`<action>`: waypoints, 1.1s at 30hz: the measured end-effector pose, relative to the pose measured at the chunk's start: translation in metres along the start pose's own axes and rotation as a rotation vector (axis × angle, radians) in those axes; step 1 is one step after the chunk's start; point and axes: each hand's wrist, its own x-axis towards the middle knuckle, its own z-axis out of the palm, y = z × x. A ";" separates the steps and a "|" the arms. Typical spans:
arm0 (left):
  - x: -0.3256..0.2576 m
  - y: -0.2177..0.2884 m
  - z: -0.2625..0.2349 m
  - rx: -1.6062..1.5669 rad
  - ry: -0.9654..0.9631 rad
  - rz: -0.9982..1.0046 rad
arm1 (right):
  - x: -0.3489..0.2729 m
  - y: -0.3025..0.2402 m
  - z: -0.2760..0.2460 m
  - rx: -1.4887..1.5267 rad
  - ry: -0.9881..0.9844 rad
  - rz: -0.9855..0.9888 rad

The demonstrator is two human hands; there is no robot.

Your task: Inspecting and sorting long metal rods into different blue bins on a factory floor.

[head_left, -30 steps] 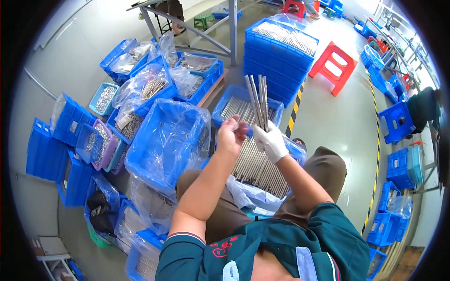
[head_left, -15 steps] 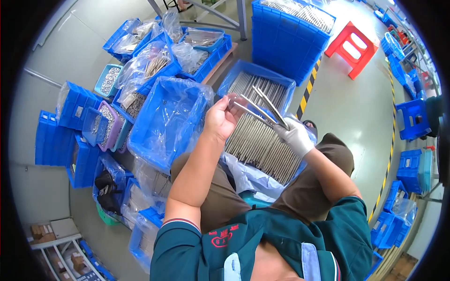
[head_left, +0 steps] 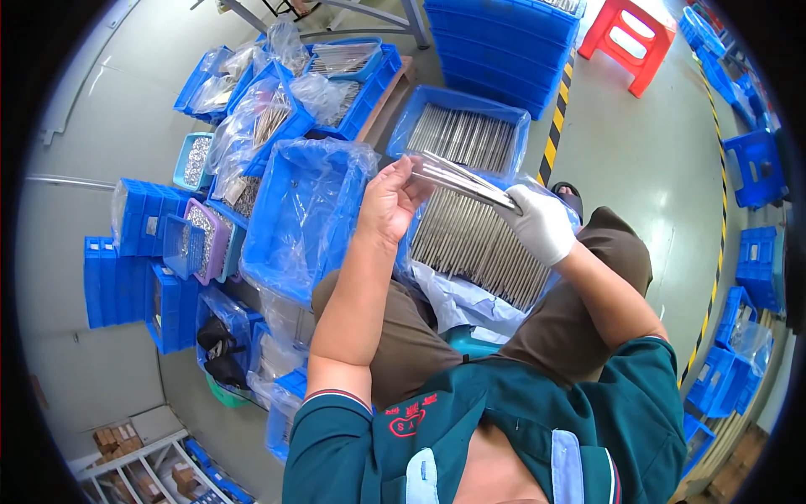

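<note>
Several slim silvery metal rods (head_left: pixel 470 186) are gripped at their right ends by my white-gloved right hand (head_left: pixel 542 225). At their left ends, my bare left hand (head_left: pixel 393 202) pinches a clear plastic bag (head_left: pixel 426 170). The rods' left ends look to be in the bag, though glare blurs its edges. Below both hands, a lined blue crate holds tight rows of similar rods (head_left: pixel 480 245), with a white liner sheet (head_left: pixel 457 296) folded at its near side. Beyond it lies another blue crate (head_left: pixel 522 134) of rods.
A blue crate lined with clear plastic (head_left: pixel 294 223) stands at my left. Further left are small baskets of shiny parts (head_left: pixel 201 239) and stacked blue crates (head_left: pixel 155 214). A tall blue crate stack (head_left: pixel 499 59) and a red stool (head_left: pixel 628 42) stand ahead, near striped floor tape (head_left: pixel 554 126).
The rods, fanned apart before, now lie together, with their left ends at the bag in my left hand. The view has shifted slightly.
</note>
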 end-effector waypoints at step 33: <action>-0.011 0.016 -0.002 0.627 -0.065 0.001 | -0.012 -0.007 -0.002 -0.151 -0.023 -0.084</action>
